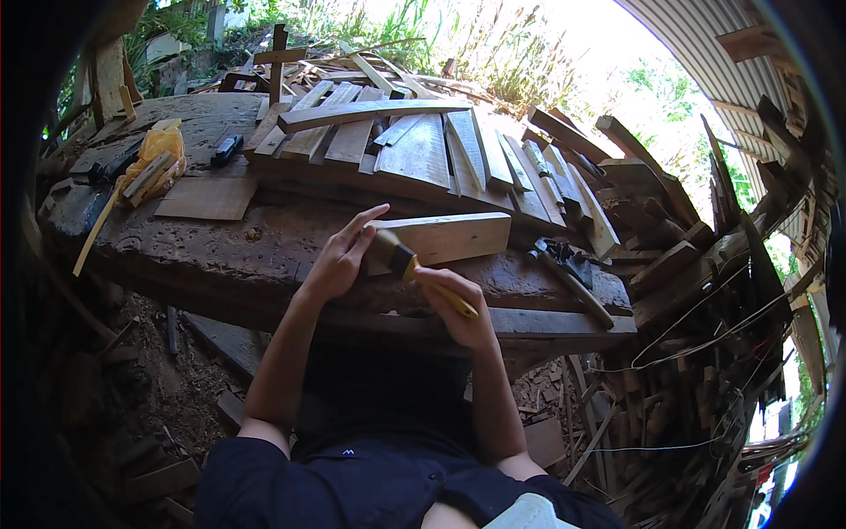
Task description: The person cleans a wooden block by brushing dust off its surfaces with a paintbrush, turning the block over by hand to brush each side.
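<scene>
I'm seeing a yellow-and-black brush (pixel 402 258), pale tan wood block (pixel 463 238), yellow bag (pixel 165 144) on the left, grey striped roof (pixel 701 42) far right.

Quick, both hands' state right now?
Left hand: at the left end of the wooden block; whether it grips cannot be told.
Right hand: closed, holding the brush.

Pale wooden block (pixel 463 237), yellow-handled brush (pixel 402 260) slanted at left end
</scene>
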A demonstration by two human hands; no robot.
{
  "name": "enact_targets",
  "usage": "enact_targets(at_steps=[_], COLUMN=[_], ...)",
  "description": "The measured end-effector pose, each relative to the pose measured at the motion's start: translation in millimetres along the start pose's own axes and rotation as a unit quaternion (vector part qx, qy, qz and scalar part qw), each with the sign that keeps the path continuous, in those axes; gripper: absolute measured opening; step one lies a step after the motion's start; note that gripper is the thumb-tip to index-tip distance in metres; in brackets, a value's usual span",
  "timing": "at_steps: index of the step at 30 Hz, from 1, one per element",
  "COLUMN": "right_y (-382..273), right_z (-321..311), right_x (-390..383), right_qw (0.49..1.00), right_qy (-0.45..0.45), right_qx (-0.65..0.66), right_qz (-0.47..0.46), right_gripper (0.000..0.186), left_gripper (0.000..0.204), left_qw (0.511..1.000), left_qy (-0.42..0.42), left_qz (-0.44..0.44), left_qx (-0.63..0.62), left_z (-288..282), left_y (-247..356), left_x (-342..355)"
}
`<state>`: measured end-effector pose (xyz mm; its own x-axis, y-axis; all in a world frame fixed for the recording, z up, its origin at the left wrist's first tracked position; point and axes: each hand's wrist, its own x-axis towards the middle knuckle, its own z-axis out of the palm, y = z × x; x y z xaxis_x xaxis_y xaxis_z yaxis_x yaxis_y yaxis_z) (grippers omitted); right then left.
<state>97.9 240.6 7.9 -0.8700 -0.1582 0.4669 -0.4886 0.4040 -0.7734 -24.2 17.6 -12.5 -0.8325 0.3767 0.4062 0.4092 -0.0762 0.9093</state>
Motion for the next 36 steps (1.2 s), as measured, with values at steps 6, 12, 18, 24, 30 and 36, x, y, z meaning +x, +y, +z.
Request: enact_targets(at_steps=[6, 12, 18, 24, 30, 36], right_y=[14.1, 4.0, 3.8, 16.7, 7.2, 19.7], right_z=[0.6, 5.6, 8.6, 1.1, 8.0, -0.5], right_x=[-4.8, 1.6, -1.9, 0.6, -3.9, -7.0], right_qw=[0.999, 1.000, 0.993, 0.994, 0.981, 0.998], right_qy=[-0.023, -0.002, 0.047, -0.085, 0.107, -0.024], right_qx=[0.017, 0.006, 0.065, -0.038, 0.146, 0.024], right_qz=[-0.021, -0.019, 0.081, -0.063, 0.063, -0.044], right_gripper=[0.036, 0.035, 0.037, 0.037, 0.032, 0.031], left_gripper=[0.039, 0.050, 0.051, 0.043, 0.037, 0.035], left_qw=[0.999, 0.999, 0.999, 0.999, 0.999, 0.997], left_qy=[-0.036, -0.038, -0.025, -0.016, -0.047, -0.011], left_qz=[0.016, -0.006, 0.015, 0.042, 0.013, 0.059], left_qx=[0.007, 0.023, -0.025, 0.012, -0.008, 0.043], left_z=[-3.2, -6.3, -4.0, -1.2, -3.9, -0.8], left_y=[-5.2, -0.9, -14.0, -11.9, -2.6, -2.9], left_x=[1.2, 0.3, 0.6, 1.8, -1.8, -0.4])
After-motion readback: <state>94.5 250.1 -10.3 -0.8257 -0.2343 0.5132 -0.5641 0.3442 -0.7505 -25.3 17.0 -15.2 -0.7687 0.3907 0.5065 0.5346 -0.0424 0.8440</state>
